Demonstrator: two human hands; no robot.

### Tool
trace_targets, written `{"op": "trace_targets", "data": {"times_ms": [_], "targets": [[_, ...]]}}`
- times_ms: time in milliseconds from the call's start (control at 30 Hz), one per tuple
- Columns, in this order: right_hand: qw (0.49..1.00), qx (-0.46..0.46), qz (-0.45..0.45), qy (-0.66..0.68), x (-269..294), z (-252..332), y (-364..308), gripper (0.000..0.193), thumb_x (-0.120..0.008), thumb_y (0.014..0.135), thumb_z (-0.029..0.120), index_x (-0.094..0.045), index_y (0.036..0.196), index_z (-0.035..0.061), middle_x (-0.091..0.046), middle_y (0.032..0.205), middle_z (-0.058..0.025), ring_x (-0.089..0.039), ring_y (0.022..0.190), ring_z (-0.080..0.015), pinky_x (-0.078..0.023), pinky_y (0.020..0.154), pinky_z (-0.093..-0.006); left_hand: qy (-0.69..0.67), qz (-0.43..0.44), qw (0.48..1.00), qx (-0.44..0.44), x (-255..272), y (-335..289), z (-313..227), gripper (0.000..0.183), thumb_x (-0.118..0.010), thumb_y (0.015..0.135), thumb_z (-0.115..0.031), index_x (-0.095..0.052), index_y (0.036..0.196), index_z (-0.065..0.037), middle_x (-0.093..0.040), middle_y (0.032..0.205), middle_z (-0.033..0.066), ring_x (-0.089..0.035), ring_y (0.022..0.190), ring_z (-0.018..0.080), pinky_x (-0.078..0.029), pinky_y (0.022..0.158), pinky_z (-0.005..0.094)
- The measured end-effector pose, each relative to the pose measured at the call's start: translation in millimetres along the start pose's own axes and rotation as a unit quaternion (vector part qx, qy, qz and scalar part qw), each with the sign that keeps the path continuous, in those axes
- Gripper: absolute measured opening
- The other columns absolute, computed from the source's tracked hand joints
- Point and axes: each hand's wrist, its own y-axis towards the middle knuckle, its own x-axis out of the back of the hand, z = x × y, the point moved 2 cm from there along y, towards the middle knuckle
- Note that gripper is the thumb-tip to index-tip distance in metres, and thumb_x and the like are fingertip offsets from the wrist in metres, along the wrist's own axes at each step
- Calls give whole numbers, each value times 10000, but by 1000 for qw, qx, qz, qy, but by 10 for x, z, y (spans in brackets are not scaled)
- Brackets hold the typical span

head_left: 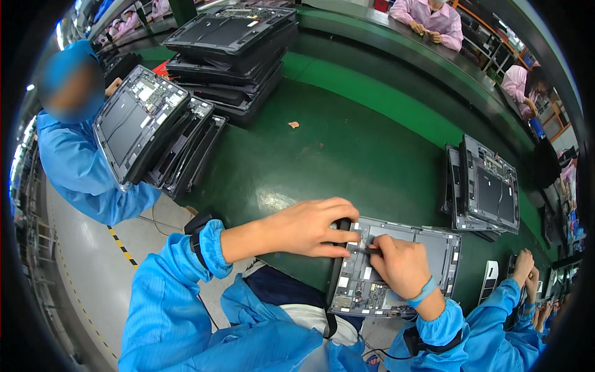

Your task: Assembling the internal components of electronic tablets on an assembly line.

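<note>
In front of me lies an opened tablet-like device (437,253), its green circuit board, dark battery panels and small white stickers exposed. It sits at the table's near edge. My left hand (313,228) reaches over its upper left corner, fingers apart and fingertips against the frame there. My right hand (401,266) is closed on a slim dark tool (367,250), whose tip points left toward the device's frame beside my left fingertips. The tool's exact kind is hard to make out, and part of it is hidden in the fist.
Opened devices stand stacked at far left (232,37), left (139,118) and right (489,186) on the green table (279,155). A small tan scrap (293,124) lies mid-table. A co-worker in blue (80,155) is at left; another's hands (525,266) work at right.
</note>
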Motion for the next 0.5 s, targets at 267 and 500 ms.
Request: {"op": "trace_targets", "data": {"times_ms": [267, 500], "targets": [[999, -5, -13, 36, 48, -8, 16, 229, -738, 792, 155, -600, 963, 94, -670, 751, -43, -679, 636, -236, -519, 522, -371, 80, 49, 994, -64, 34, 78, 58, 257, -691, 879, -357, -672, 1053, -169, -566, 1125, 70, -598, 1038, 247, -577, 732, 362], [1000, -16, 8, 20, 12, -38, 59, 187, -719, 804, 150, -611, 949, 103, -682, 745, -57, -678, 635, -265, -513, 527, -385, 57, 20, 996, -59, 28, 98, 112, 245, -714, 862, -328, -668, 1047, -174, -574, 1104, 74, -613, 973, 245, -576, 696, 350]]}}
